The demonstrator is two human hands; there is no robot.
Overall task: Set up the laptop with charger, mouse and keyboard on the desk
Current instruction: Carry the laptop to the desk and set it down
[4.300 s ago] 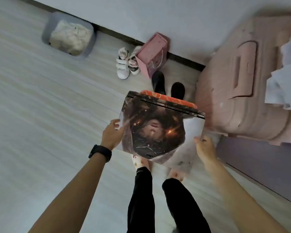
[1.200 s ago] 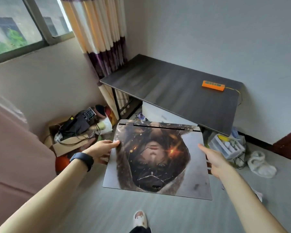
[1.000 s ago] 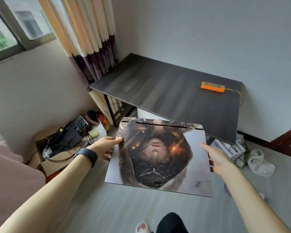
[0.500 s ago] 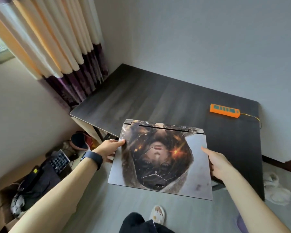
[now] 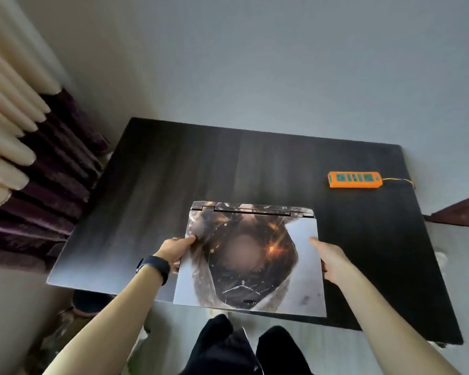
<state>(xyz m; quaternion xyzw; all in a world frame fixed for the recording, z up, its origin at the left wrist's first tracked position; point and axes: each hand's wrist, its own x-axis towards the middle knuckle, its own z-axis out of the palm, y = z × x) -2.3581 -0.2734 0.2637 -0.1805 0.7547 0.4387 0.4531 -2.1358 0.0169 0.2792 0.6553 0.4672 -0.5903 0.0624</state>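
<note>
Both forearms are cut off at the bottom of the view, and the clutter under the desk's (image 5: 173, 185) near left corner is too blurred to name. The closed laptop (image 5: 251, 263) sits over the desk's near edge between the hands. The left hand (image 5: 175, 249) clasps its left edge, thumb on the lid. The right hand (image 5: 332, 262) clasps its right edge, fingers hidden beneath. Whether it touches the desk is unclear. An orange power strip (image 5: 354, 180) lies toward the far right corner.
</note>
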